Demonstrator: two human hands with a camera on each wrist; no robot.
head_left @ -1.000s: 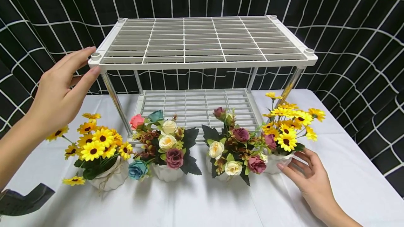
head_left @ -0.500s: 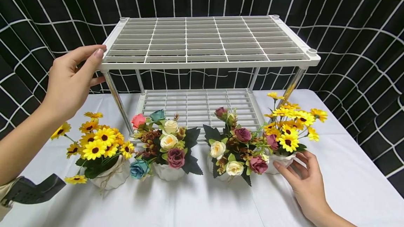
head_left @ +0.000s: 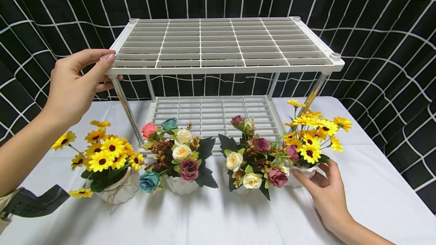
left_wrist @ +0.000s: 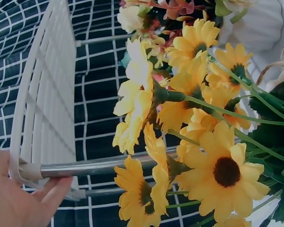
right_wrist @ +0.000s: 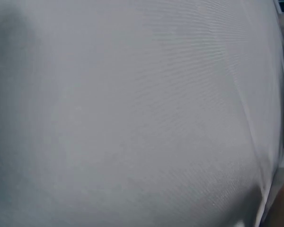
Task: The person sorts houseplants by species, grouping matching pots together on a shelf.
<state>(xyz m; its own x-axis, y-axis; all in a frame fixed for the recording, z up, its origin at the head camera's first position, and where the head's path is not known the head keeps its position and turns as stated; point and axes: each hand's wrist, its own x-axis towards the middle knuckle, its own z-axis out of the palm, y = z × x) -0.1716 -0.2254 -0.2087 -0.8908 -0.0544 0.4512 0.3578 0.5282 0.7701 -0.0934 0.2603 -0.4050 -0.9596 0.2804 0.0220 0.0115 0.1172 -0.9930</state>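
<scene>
Head view: rose pots probably fronting the rack.

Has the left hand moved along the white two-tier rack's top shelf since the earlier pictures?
Yes. The left hand slid right over the white two-tier rack's front-left corner; its fingertips now cover the corner cap.

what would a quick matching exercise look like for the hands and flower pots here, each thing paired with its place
Things:
1. left hand
2. right hand
3. left sunflower pot
4. pot with a blue rose

Places:
A. second in the row from the left
B. at the rack's top front left corner
C. far left of the row
D. at the right sunflower pot

Pairs: 1-B, 2-D, 3-C, 4-A
</scene>
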